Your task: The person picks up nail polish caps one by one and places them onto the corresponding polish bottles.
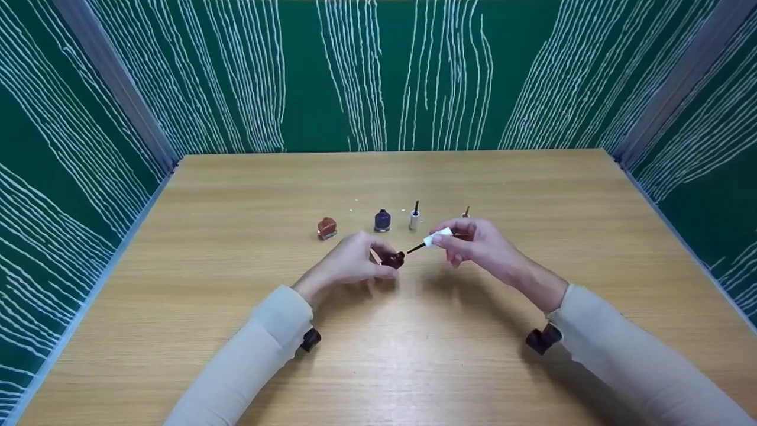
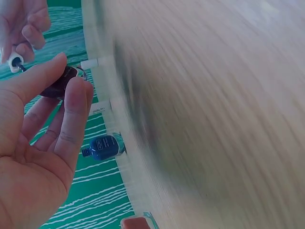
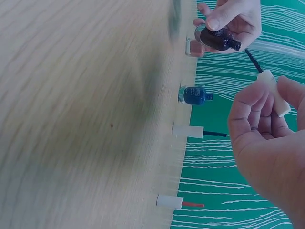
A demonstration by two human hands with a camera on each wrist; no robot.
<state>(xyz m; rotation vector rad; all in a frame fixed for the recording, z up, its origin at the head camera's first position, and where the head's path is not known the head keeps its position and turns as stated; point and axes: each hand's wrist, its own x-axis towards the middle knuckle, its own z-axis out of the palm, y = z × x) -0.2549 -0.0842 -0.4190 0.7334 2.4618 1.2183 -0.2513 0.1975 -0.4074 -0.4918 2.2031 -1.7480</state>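
Note:
My left hand (image 1: 356, 260) pinches a small dark red bottle (image 1: 392, 260) between thumb and fingers, its open neck tilted toward the right hand. In the left wrist view the dark bottle (image 2: 59, 85) lies between thumb and fingertips of the left hand (image 2: 43, 129). A white cap (image 1: 438, 237) with a dark brush is pinched in my right hand (image 1: 482, 248). The brush tip is just outside the bottle's neck, apart from it. In the right wrist view the white cap (image 3: 273, 93) is between thumb and fingers of the right hand (image 3: 271, 143), the brush pointing at the dark bottle (image 3: 217, 39).
Behind the hands stand an orange-red bottle (image 1: 327, 228), a dark blue bottle (image 1: 382, 220) without a cap, and a white cap (image 1: 414, 220) with its brush upward. Another white cap (image 3: 169, 201) with an orange-red brush stands beyond the right hand. Small pale specks lie on the wooden table (image 1: 266, 189).

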